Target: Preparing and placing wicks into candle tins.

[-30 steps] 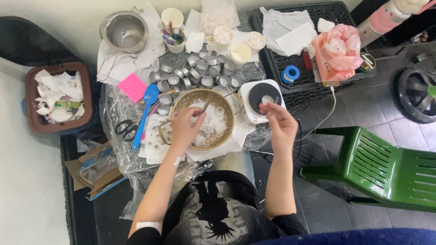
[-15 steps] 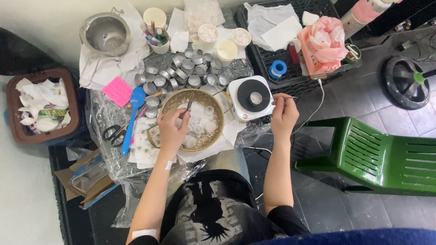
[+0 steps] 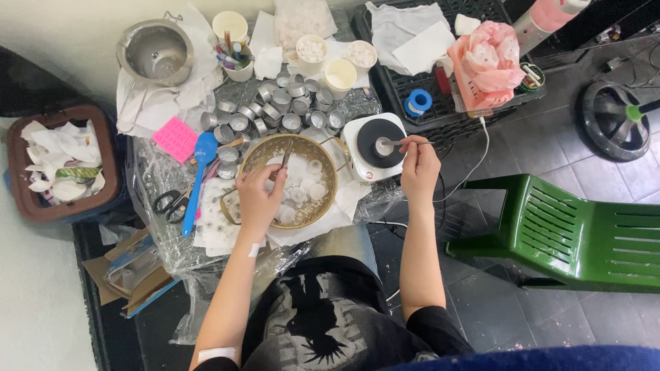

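My left hand [image 3: 258, 196] rests over the near left rim of a round gold bowl [image 3: 324, 206] full of white wax discs and grips a thin metal tool [image 3: 284, 155] that points up across the bowl. My right hand [image 3: 419, 168] holds a small metal spoon [image 3: 386, 144] by its handle. The spoon's bowl lies on the black round top of a small white hot plate [image 3: 359, 165] just right of the gold bowl.
Several small metal cups [image 3: 289, 110] crowd the table behind the bowl, with paper cups [image 3: 341, 73], a steel pot [image 3: 155, 51], a blue spatula [image 3: 199, 175], scissors [image 3: 168, 202] and a pink note pad [image 3: 174, 137]. A brown bin [image 3: 19, 199] stands left, a green chair [image 3: 584, 233] right.
The view shifted a little. My right hand moved from holding the spoon out to the right to setting its bowl on the hot plate. My left hand stayed at the gold bowl.
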